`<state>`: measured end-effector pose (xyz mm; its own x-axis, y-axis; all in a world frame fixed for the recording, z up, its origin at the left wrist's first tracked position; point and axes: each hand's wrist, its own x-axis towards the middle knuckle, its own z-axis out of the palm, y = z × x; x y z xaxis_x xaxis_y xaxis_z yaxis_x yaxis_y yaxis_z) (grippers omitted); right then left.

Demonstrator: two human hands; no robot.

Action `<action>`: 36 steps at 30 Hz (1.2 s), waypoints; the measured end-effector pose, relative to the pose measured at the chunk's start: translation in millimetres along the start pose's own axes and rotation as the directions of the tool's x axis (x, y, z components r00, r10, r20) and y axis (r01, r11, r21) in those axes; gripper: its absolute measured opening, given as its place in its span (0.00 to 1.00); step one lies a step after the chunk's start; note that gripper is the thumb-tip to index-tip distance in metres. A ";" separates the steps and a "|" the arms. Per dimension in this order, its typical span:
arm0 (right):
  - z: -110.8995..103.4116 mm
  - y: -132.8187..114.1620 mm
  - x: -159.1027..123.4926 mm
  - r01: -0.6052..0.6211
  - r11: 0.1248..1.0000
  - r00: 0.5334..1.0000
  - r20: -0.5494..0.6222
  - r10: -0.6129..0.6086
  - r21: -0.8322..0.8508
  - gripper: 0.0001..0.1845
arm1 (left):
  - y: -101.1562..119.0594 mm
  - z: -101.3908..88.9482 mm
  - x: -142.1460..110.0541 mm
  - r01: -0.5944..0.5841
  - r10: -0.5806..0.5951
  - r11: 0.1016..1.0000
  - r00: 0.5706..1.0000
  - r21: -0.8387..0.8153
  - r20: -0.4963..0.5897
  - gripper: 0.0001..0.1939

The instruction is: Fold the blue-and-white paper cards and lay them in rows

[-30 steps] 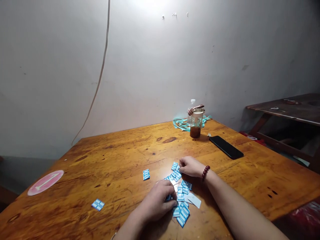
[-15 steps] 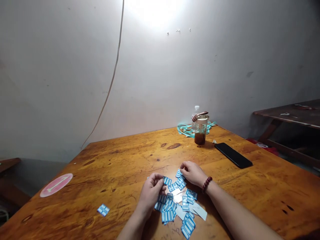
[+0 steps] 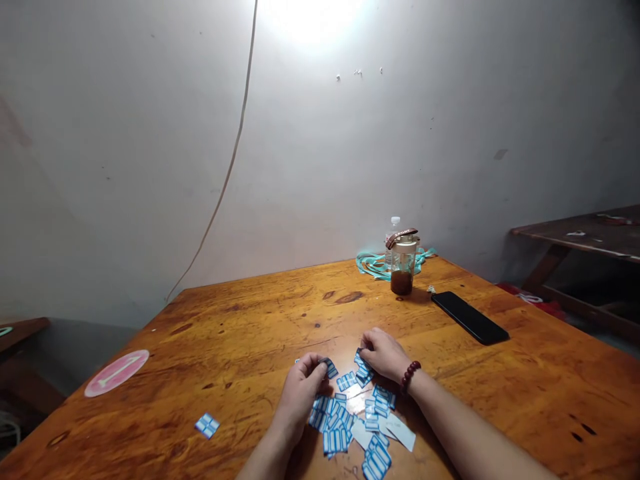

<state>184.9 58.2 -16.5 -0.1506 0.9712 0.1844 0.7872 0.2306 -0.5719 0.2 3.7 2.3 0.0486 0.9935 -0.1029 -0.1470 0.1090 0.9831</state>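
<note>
My left hand [image 3: 301, 388] is closed, with thumb and fingertips pinching a small blue-and-white card [image 3: 331, 368] at its edge. Close by on the right, my right hand [image 3: 384, 355] has its fingers curled down and pressed together on the edge of a blue-and-white card [image 3: 359, 358] at the far end of the pile. A dark red bead bracelet [image 3: 410, 375] circles the right wrist. Between and below the hands lie several overlapping blue-and-white cards [image 3: 336, 440], along with plain white slips [image 3: 400, 430].
One blue-and-white card [image 3: 207, 425] lies apart on the wooden table [image 3: 240, 347]. A pink round sticker [image 3: 117, 373] is at the left. Farther back are a black phone [image 3: 470, 317], a cup with dark liquid [image 3: 402, 270], a clear bottle [image 3: 395, 223] and turquoise straps [image 3: 370, 265].
My left thumb and fingers have closed over the card beside them, which now sits tilted in the pinch. My right hand stays nearly in place. The whole view has shifted slightly.
</note>
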 end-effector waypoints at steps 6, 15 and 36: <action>-3.8 -22.0 -8.2 0.099 0.934 0.995 -0.053 -0.086 0.343 0.05 | -2.2 -0.1 2.6 0.005 -0.006 1.000 1.000 -0.021 -0.018 0.11; 6.0 -52.9 -32.0 0.148 0.733 0.956 0.095 -0.278 0.664 0.04 | -15.6 -8.1 7.7 -0.089 0.084 0.994 0.993 0.059 0.086 0.11; 16.4 -46.6 -25.6 0.043 0.719 0.990 0.069 -0.125 0.694 0.03 | -7.0 0.1 1.4 -0.033 0.028 0.999 0.988 0.027 0.154 0.12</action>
<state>142.2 23.6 -7.7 -0.2888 0.9364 0.1992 0.1449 0.2484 -0.9578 1.4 4.3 -4.7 0.1964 0.9792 -0.0503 -0.1219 0.0753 0.9897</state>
